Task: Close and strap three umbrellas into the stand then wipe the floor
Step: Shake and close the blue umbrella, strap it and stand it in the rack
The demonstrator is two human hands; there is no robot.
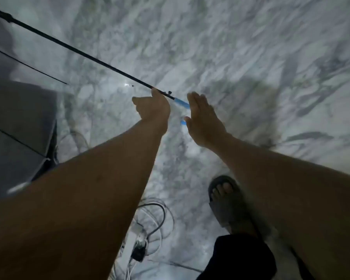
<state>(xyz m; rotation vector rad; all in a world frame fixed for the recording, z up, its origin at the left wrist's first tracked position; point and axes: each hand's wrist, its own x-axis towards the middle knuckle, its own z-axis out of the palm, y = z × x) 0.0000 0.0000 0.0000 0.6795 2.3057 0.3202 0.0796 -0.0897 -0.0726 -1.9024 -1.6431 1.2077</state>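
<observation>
Shaft (pixel 85 55) of the umbrella runs up-left to its grey canopy (pixel 18 118), which looks open over the marble floor (pixel 251 47). Fingers of left grip (pixel 153 108) curl round the shaft just above the blue handle (pixel 181 103), likely steadying it for closing. Flat right grip (pixel 202 118), fingers straight, holds nothing beside the handle, probably about to take it. No stand in view.

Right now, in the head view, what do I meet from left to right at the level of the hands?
Grey canopy → left hand, gripping the shaft → blue handle → right hand, fingers straight.
</observation>
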